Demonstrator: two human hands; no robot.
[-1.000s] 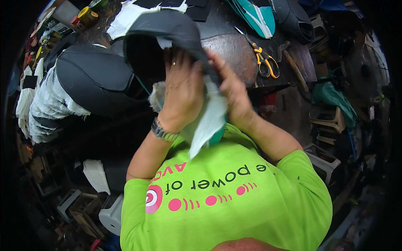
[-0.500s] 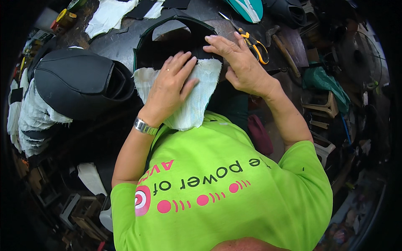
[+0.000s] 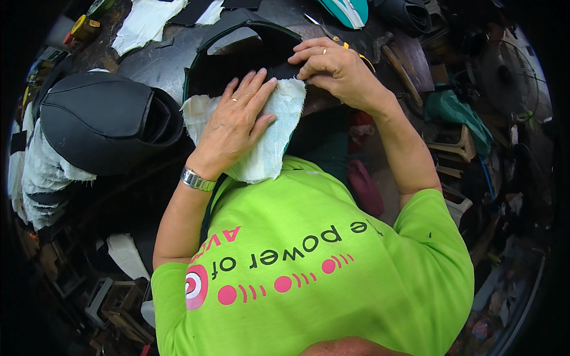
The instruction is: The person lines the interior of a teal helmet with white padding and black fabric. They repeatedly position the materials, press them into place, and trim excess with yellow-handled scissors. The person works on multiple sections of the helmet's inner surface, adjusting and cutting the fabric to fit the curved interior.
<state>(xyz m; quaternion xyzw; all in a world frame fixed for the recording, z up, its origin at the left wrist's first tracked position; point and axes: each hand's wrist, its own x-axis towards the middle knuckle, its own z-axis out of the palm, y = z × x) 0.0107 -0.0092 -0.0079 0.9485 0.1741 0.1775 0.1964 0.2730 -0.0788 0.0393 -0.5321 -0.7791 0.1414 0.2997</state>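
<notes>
In front of me a black shoe upper stands curved on the dark table, a white cloth piece lying over its near part and hanging toward my shirt. My left hand rests flat on this cloth, fingers stretched toward the upper's dark inside. At the cloth's far right corner, my right hand pinches the upper's edge between thumb and fingers. Just beyond that hand lie scissors, their yellow handles mostly hidden behind it. To my left sits a stack of black uppers with frayed white cloth backing.
A hammer lies at the table's right side. White cloth scraps, a yellow-lidded jar and a teal piece are at the far side. A fan and a plastic stool stand off to the right.
My right hand has gone from raised, loosely spread fingers to a pinch at the upper's edge, now covering the scissor handles. My left hand stays flat on the cloth.
</notes>
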